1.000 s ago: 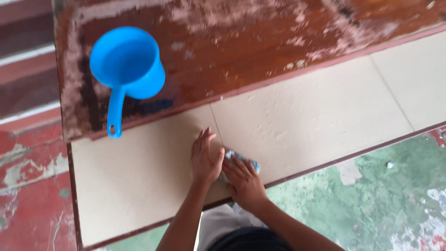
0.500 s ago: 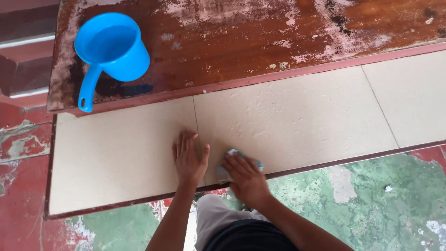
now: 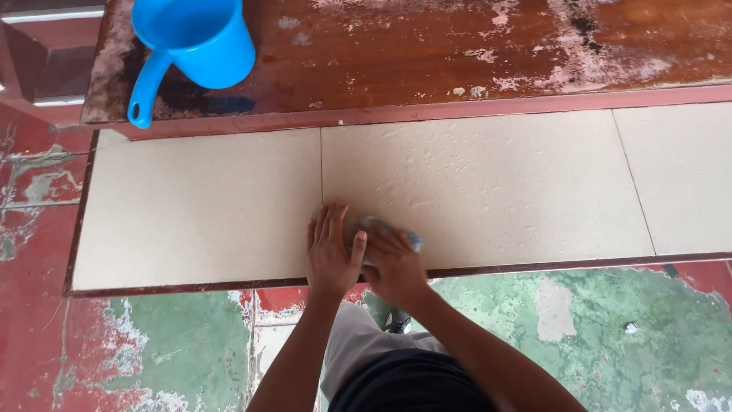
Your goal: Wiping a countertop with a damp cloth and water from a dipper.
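Note:
My left hand [image 3: 330, 252] lies flat, fingers together, on the beige tiled step [image 3: 198, 206], close to the seam between two tiles. My right hand [image 3: 390, 263] presses down on a small blue-and-light scrubbing pad [image 3: 412, 241], of which only an edge shows past my fingers. Both hands sit side by side near the step's front edge, thumbs touching. The tile surface around them looks wet and bubbly.
A blue plastic dipper with a long handle [image 3: 191, 42] stands at the back left on the worn red-brown wooden ledge [image 3: 457, 53]. Below the step lies a floor of flaking red and green paint [image 3: 610, 328]. My knee and dark clothing fill the bottom middle.
The view has shifted, so the step and dipper sit differently in frame. My hands stay together on the pad at the step's front edge; the left hand now lies against the right.

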